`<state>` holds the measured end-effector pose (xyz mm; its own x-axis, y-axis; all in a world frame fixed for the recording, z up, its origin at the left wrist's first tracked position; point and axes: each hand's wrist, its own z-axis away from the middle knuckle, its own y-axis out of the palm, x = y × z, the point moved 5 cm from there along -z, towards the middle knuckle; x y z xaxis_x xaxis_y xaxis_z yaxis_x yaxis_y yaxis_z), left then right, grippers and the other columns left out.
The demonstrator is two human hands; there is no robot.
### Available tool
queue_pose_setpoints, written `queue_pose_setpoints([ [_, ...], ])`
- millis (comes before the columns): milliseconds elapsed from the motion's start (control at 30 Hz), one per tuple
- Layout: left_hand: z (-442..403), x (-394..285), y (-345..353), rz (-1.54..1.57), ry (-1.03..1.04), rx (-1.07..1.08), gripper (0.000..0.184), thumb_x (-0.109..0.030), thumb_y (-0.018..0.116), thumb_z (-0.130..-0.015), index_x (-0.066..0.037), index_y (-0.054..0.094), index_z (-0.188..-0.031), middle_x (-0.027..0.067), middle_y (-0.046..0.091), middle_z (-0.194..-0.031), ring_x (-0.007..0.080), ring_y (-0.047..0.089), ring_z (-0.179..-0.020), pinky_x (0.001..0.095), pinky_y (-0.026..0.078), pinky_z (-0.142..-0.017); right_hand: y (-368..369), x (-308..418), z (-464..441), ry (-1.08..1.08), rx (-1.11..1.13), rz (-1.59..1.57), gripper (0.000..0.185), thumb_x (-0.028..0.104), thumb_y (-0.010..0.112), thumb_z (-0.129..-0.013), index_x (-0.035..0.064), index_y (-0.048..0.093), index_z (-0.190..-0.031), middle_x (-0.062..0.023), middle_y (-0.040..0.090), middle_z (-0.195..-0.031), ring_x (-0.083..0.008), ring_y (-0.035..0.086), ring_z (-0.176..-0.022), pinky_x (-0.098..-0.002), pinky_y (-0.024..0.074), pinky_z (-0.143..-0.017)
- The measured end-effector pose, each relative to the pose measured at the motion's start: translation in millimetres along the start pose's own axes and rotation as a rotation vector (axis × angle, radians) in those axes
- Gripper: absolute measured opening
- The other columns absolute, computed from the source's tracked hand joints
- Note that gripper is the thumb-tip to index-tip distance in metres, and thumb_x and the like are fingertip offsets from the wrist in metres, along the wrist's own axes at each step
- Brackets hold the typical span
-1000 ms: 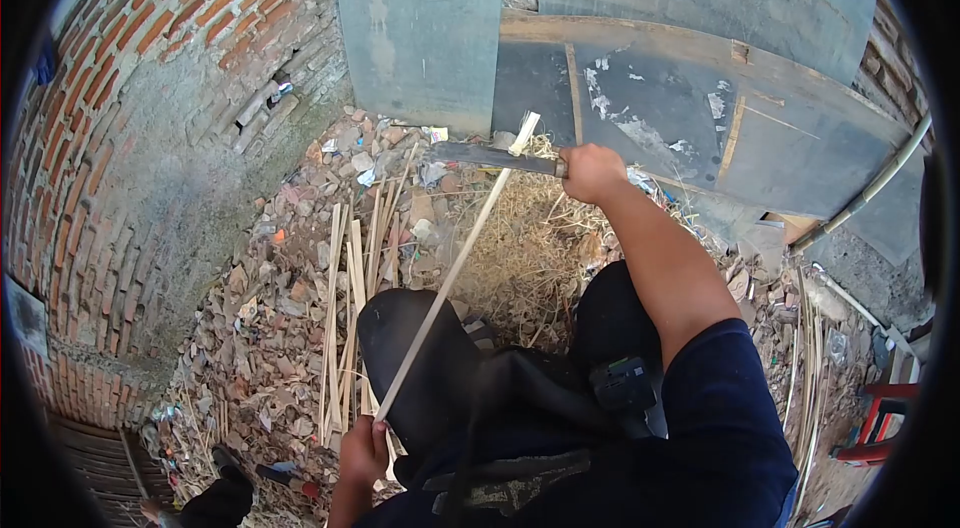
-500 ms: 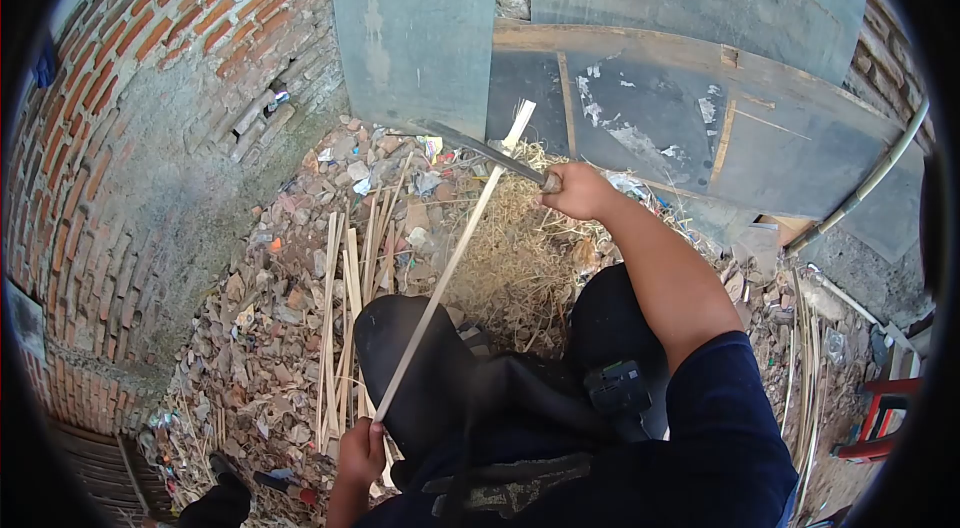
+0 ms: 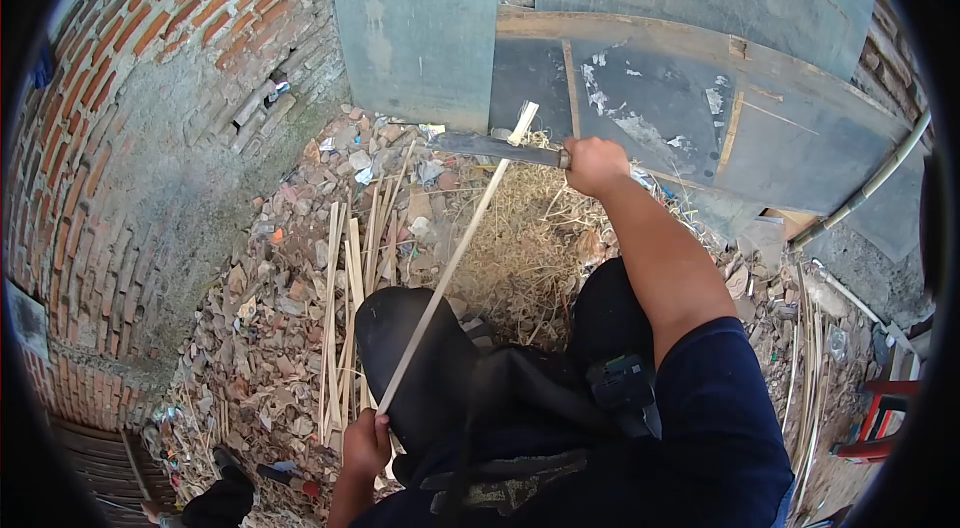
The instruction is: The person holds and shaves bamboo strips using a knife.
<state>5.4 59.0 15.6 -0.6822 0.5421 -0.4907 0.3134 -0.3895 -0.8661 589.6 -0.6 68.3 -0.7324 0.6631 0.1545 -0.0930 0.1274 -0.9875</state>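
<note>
My left hand [image 3: 367, 443] pinches the pale strip [image 3: 443, 288] at its near end; strip slants up over my left knee [image 3: 385, 325]. Right hand [image 3: 597, 167] clamped round the handle of the knife [image 3: 480, 145], blade crossing strip near far end.

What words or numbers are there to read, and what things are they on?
None that I can read for certain.
Faded grey-brown print on the navy cloth shirt: too blurred, perhaps not even letters.
Black box-shaped device near the right knee: any markings are too small.
</note>
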Motion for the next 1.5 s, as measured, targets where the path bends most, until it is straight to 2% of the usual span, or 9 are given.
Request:
queue_pose_setpoints([
  [67, -4, 1, -1, 0.009, 0.041, 0.015, 0.034, -0.025, 0.048, -0.106, 0.000, 0.049, -0.083, 0.0214, 0.054, -0.060, 0.0418, 0.058, -0.054, 0.0465, 0.040, -0.051, 3, -2, 4, 0.020, 0.037, 0.016, 0.029, 0.019, 0.063, -0.083, 0.0141, 0.070, -0.111, -0.0130, 0.075, -0.106, -0.0337, 0.071, -0.101, -0.0487, 0.0557, -0.089],
  [167, -4, -1, -1, 0.020, -0.044, 0.048, 0.033, -0.024, 0.050, -0.105, 0.000, 0.054, -0.084, 0.0258, 0.060, -0.066, 0.0508, 0.061, -0.066, 0.0536, 0.045, -0.056, -4, 0, 8, 0.018, 0.028, -0.129, 0.032, 0.024, 0.067, -0.084, 0.0099, 0.070, -0.112, -0.0157, 0.074, -0.104, -0.0346, 0.071, -0.102, -0.0462, 0.0554, -0.090],
  [400, -3, -4, -1, 0.019, -0.023, 0.024, 0.032, -0.025, 0.050, -0.105, 0.000, 0.054, -0.084, 0.0255, 0.060, -0.066, 0.0502, 0.061, -0.066, 0.0538, 0.045, -0.057, 26, 1, 19, 0.013, 0.446, -0.790, 0.052, 0.043, 0.077, -0.082, 0.0008, 0.068, -0.111, -0.0169, 0.072, -0.095, -0.0324, 0.070, -0.094, -0.0419, 0.0519, -0.084],
  [800, -4, 0, 3, 0.121, -0.020, 0.039, 0.037, -0.028, 0.048, -0.107, -0.001, 0.052, -0.082, 0.0231, 0.056, -0.062, 0.0477, 0.059, -0.061, 0.0492, 0.042, -0.053, -19, 76, 47, -0.598, 0.121, 0.055, 0.025, 0.022, 0.069, -0.079, 0.0166, 0.070, -0.103, -0.0111, 0.073, -0.089, -0.0333, 0.072, -0.089, -0.0477, 0.0576, -0.079],
  [967, -9, 1, -1, 0.091, -0.017, 0.030, 0.037, -0.028, 0.049, -0.106, -0.001, 0.052, -0.081, 0.0233, 0.055, -0.061, 0.0468, 0.059, -0.059, 0.0486, 0.042, -0.053, 4, -14, -2, -0.109, -0.147, -0.068, 0.025, 0.019, 0.068, -0.076, 0.0120, 0.069, -0.100, -0.0155, 0.073, -0.083, -0.0380, 0.071, -0.083, -0.0499, 0.0570, -0.076],
  [1067, -10, -4, -7, 0.082, 0.011, 0.035, 0.037, -0.027, 0.049, -0.106, -0.001, 0.052, -0.081, 0.0237, 0.056, -0.062, 0.0462, 0.059, -0.059, 0.0484, 0.043, -0.053, 12, -22, 6, -0.082, -0.112, -0.110, 0.026, 0.023, 0.070, -0.080, 0.0097, 0.068, -0.102, -0.0171, 0.073, -0.087, -0.0379, 0.071, -0.083, -0.0487, 0.0565, -0.076],
  [1267, -11, -9, -3, 0.098, -0.006, 0.034, 0.038, -0.027, 0.049, -0.106, 0.000, 0.053, -0.080, 0.0233, 0.058, -0.063, 0.0456, 0.060, -0.061, 0.0486, 0.044, -0.055, 36, -17, 16, 0.020, 0.519, -0.940, 0.042, 0.034, 0.078, -0.081, 0.0000, 0.065, -0.102, -0.0159, 0.073, -0.091, -0.0332, 0.070, -0.085, -0.0448, 0.0542, -0.078],
  [1400, -10, -14, -6, 0.107, -0.013, 0.023, 0.038, -0.026, 0.049, -0.106, 0.000, 0.053, -0.079, 0.0227, 0.058, -0.064, 0.0446, 0.060, -0.060, 0.0479, 0.044, -0.056, 14, -6, 13, -0.130, 0.131, -0.573, 0.049, 0.037, 0.077, -0.082, -0.0034, 0.066, -0.109, -0.0175, 0.073, -0.092, -0.0369, 0.071, -0.088, -0.0446, 0.0548, -0.081],
  [1500, -8, -13, -4, 0.134, -0.011, 0.025, 0.038, -0.026, 0.049, -0.106, 0.000, 0.053, -0.079, 0.0222, 0.057, -0.063, 0.0436, 0.060, -0.060, 0.0473, 0.044, -0.055, 3, 5, 17, -0.217, 0.093, -0.416, 0.036, 0.028, 0.073, -0.080, 0.0094, 0.070, -0.111, -0.0168, 0.073, -0.093, -0.0376, 0.070, -0.092, -0.0472, 0.0557, -0.083],
])
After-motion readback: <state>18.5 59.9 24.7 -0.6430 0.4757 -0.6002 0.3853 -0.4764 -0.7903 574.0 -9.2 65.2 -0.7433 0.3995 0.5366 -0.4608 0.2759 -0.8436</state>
